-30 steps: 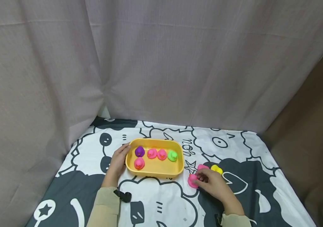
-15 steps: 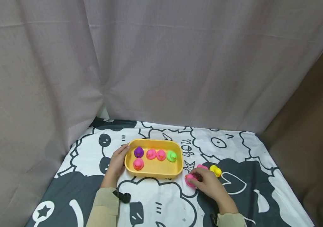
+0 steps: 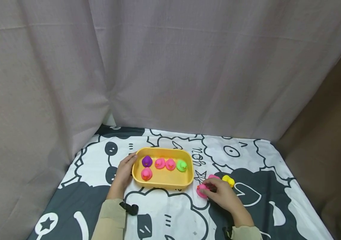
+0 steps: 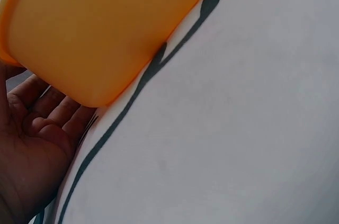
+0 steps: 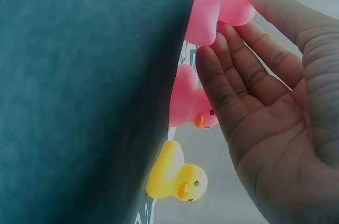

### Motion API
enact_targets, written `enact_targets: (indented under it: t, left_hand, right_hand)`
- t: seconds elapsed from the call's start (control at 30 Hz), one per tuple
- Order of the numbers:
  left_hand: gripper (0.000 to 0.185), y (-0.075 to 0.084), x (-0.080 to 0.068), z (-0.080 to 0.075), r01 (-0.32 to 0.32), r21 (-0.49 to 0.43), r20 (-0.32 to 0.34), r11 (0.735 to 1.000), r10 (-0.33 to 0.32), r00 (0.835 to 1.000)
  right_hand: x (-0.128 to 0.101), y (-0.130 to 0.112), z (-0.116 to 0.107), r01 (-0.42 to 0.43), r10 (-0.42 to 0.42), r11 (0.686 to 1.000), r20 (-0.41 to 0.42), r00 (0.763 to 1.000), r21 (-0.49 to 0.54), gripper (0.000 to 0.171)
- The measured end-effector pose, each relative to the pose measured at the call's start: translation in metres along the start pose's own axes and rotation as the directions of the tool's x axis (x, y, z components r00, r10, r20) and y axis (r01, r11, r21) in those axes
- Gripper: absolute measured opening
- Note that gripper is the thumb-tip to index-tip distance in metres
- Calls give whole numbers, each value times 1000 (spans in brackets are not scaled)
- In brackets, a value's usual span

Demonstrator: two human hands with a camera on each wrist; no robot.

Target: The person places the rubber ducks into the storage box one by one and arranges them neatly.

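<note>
My right hand (image 3: 222, 196) pinches a pink rubber duck (image 5: 204, 15) between thumb and fingertips, at the table surface right of the yellow tray (image 3: 167, 181). Just beyond those fingers, a second pink duck (image 5: 185, 99) is partly covered in the head view. A yellow duck (image 5: 175, 173) stands beside it. My left hand (image 3: 125, 171) holds the tray's left end, its fingertips at the rim; the left wrist view shows curled fingers against the tray's outer wall. Inside the tray are a purple duck (image 3: 147, 161), a green duck (image 3: 181, 165) and 3 pink ducks (image 3: 160, 163).
A black, white and grey patterned cloth (image 3: 170, 216) covers the table. Grey curtains (image 3: 188, 66) hang along the back and left side, and a brown one (image 3: 332, 143) on the right.
My right hand has shifted slightly left with the pink duck and tipped it a little. The left hand and the tray have stayed in place.
</note>
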State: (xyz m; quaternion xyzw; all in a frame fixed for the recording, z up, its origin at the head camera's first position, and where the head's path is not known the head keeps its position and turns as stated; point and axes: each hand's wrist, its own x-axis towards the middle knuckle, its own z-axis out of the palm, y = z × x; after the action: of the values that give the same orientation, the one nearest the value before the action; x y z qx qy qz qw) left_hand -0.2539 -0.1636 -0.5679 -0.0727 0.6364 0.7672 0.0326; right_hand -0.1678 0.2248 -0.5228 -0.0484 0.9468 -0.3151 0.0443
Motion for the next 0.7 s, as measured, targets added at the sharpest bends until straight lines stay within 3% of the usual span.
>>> enact_targets:
  t: [0.3, 0.53, 0.7]
  left_hand:
    - [47, -1, 0, 0, 1, -7, 7, 1000, -1, 1000]
    - [47, -1, 1, 0, 5, -5, 3, 1000, -5, 1000]
    - [45, -1, 2, -1, 2, -25, 10, 1000, -2, 1000]
  right_hand:
    - [0, 0, -4, 2, -2, 1000, -22, 1000, 17, 26]
    - [1, 0, -13, 96, -94, 995, -86, 992, 18, 28]
    - [3, -2, -21, 107, -107, 994, -111, 988, -12, 33]
